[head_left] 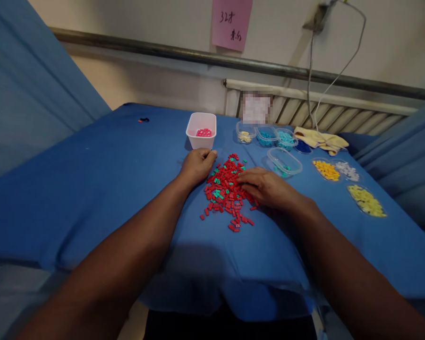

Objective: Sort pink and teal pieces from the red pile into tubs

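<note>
A loose heap of small red pieces [230, 203] with green pieces [217, 194] mixed in lies on the blue cloth between my hands. My left hand [197, 166] rests at the heap's upper left, just in front of a white tub [201, 123]. Its fingers are curled closed, and whatever may be inside them is hidden. Over the heap's right side, my right hand [267, 186] has its bent fingers touching the red pieces. Its fingertips are drawn together, but I cannot make out what is between them. Pink pieces [204, 132] lie in the white tub.
A clear tub [285, 160] holding a few green pieces stands beyond my right hand. Several more containers hold blue, orange [326, 170], grey [347, 171] and yellow pieces [366, 200]. A yellow cloth [320, 140] lies near the radiator [290, 106]. Blue curtains hang on both sides.
</note>
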`<state>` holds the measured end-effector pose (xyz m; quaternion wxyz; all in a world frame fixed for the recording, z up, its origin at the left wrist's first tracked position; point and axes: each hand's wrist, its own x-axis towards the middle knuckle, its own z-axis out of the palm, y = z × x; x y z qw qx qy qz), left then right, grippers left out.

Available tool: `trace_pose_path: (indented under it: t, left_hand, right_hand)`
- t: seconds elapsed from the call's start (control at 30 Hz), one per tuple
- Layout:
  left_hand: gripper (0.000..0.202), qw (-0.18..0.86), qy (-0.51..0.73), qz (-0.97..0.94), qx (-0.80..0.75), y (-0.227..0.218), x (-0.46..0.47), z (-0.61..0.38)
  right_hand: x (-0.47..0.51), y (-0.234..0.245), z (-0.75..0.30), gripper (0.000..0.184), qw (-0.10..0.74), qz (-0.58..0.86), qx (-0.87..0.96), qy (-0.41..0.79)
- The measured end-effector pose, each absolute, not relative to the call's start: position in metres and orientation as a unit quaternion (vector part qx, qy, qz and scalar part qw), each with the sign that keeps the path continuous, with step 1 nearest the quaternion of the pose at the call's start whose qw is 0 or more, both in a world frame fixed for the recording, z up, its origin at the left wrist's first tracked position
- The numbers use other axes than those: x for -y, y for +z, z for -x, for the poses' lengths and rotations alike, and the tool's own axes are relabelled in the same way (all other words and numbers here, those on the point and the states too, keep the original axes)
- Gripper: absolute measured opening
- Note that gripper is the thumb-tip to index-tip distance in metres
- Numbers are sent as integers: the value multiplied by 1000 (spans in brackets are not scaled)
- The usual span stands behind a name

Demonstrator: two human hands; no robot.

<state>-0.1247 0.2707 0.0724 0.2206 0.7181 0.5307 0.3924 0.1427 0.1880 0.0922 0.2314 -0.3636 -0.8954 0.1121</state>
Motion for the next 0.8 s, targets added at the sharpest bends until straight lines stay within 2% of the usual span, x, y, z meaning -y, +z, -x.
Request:
trace_pose_path:
  t: [0.13, 0.27, 0.4, 0.6, 0.67, 0.8]
  left_hand:
    - [48, 227, 395, -724, -518, 70, -272, 125]
    - [49, 225, 403, -723, -514, 68, -274, 126]
    - [49, 225, 405, -721, -516, 69, -273, 126]
    - [48, 228, 393, -717, -529, 71, -270, 124]
    - [47, 229, 396, -715, -529, 70, -271, 124]
    - [44, 233, 395, -716, -526, 69, -272, 124]
  right_hand:
    - [-193, 84, -129, 30, 220, 384, 892, 93]
    - [-190, 86, -117, 33, 236, 285, 925, 82]
    - [-175, 93, -108, 32, 234, 245, 938, 76]
    - [-159, 108, -112, 26, 210, 204, 945, 147]
    - [-163, 111, -124, 25, 239, 228, 932, 150]
    - [-178, 108, -154, 28, 291, 412, 862, 55]
